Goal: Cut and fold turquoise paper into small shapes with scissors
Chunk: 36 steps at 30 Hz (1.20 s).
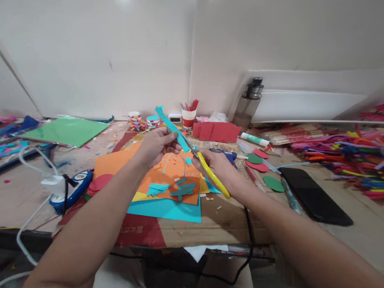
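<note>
Between the fingers and thumb of my left hand (160,144) is a narrow strip of turquoise paper (167,119), tilted up to the left. My right hand (217,166) grips yellow-handled scissors (213,175), whose blades meet the lower end of the strip. Below both hands lie orange paper sheets (113,162) with small turquoise paper pieces (158,188) and thin scraps scattered over them. A larger turquoise sheet (172,211) sticks out beneath the orange ones, on brown cardboard (223,224). Part of the scissors is hidden by my right fingers.
A black phone (313,194) and a heap of coloured pipe cleaners (358,161) lie on the right. Red paper (216,132), a glue stick (254,139) and a bottle (248,106) are behind. Leftward are a blue power strip (78,188) with cables and a green sheet pack (69,131).
</note>
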Available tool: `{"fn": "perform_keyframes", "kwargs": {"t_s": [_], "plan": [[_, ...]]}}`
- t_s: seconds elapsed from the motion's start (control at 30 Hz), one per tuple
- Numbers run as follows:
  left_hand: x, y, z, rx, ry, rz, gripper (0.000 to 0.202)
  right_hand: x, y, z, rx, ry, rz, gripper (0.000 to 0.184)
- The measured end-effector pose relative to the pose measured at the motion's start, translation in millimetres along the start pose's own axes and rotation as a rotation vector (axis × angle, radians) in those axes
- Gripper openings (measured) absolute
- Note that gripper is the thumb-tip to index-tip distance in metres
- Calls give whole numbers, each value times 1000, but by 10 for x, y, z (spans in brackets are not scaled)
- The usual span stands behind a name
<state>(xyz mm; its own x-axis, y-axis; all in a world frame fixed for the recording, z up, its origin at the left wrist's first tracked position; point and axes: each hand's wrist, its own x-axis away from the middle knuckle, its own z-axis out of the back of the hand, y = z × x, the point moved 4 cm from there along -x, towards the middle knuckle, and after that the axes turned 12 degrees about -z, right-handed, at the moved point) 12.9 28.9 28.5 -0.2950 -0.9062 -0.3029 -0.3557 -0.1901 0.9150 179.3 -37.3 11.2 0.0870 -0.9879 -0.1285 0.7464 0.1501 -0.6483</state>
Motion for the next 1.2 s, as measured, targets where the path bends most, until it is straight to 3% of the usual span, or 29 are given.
{"fn": "perform_keyframes", "kwargs": {"t_s": [0.27,0.43,0.53,0.83,1.2], "plan": [[-21,-8,69,-44,2,15,16,26,-26,24,20,11,-28,31],[-53,108,168,-11,135,-207,18,39,-51,18,125,40,-38,27],[-60,140,187,12,165,-264,20,55,-60,18,150,66,-9,25],[-41,35,96,128,112,-238,25,70,-67,30,109,113,79,21],[-46,51,108,132,93,-234,23,63,-53,25,187,91,0,23]]}}
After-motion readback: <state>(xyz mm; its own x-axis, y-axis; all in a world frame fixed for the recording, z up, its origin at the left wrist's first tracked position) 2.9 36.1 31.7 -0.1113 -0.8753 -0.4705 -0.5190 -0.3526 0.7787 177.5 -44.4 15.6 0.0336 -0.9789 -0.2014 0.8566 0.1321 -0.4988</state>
